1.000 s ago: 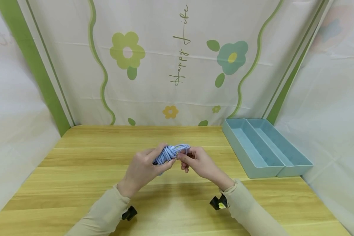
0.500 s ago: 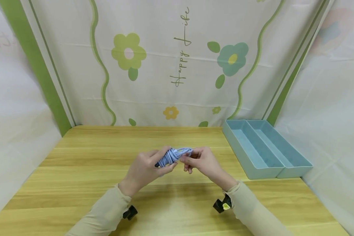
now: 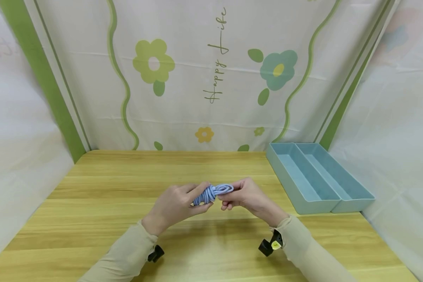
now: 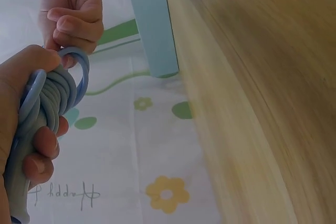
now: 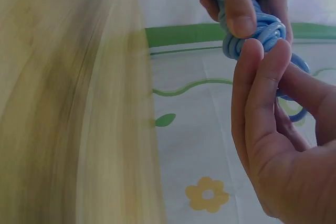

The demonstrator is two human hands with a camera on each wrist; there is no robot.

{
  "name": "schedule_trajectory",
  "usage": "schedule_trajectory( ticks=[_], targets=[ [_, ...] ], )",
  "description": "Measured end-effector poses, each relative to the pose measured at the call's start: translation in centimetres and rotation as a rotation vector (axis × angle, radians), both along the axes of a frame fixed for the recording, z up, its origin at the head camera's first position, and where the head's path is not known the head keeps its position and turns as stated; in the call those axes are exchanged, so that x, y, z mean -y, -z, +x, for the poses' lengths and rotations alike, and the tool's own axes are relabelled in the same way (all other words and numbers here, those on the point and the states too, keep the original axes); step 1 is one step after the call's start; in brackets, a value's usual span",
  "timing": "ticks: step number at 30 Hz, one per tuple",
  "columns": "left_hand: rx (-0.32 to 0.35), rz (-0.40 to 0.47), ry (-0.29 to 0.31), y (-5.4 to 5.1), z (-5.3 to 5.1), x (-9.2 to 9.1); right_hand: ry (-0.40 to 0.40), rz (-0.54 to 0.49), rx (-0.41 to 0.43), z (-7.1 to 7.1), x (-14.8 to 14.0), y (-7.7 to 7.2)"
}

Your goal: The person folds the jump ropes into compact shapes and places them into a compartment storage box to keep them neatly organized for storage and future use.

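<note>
A light-blue rope (image 3: 208, 195) is wound into a tight bundle above the middle of the table. My left hand (image 3: 174, 201) grips the coils, thumb on one side and fingers curled round the other. In the left wrist view a smooth, thicker tube (image 4: 20, 182), like a handle, runs out of the coils (image 4: 55, 95) along the palm. A loop sticks out at the bundle's right end, and my right hand (image 3: 244, 197) pinches it between thumb and forefinger. In the right wrist view the other fingers (image 5: 262, 87) reach up beside the coils (image 5: 268, 32).
Two long, pale-blue open trays (image 3: 304, 176) stand side by side at the table's right rear. Behind the wooden table (image 3: 127, 168) hangs a white cloth (image 3: 197, 78) printed with flowers; more cloth hangs at both sides.
Both hands and the rope bundle have shifted right and slightly towards me. The loop now shows more plainly between the right thumb and forefinger. The trays have not moved.
</note>
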State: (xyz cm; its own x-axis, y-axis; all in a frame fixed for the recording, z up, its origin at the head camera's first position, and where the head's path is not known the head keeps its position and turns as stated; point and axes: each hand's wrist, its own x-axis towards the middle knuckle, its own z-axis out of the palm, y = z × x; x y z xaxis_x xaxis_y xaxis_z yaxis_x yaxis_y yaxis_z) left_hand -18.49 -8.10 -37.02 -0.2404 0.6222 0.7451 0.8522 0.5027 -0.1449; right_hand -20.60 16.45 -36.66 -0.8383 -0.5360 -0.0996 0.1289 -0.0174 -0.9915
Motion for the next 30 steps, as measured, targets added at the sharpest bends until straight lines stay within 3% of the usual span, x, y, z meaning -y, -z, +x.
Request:
schedule_trajectory(
  ticks=[7, 16, 24, 30],
  targets=[
    [0.010, -0.008, -0.016, 0.1, -0.2, 0.1, -0.129, -0.219, 0.058, -0.2, -1.0, 0.2],
    [-0.030, -0.034, -0.043, 0.3, -0.1, 0.0, 0.046, -0.031, -0.083, 0.7, -0.4, -0.5],
    [-0.079, -0.052, -0.061, 0.3, 0.1, 0.0, 0.061, -0.265, 0.114, 0.9, -0.3, -0.5],
    [-0.153, -0.091, -0.090, 0.2, 0.1, 0.0, 0.028, -0.365, 0.204, 1.1, -0.8, -0.6]
  ],
)
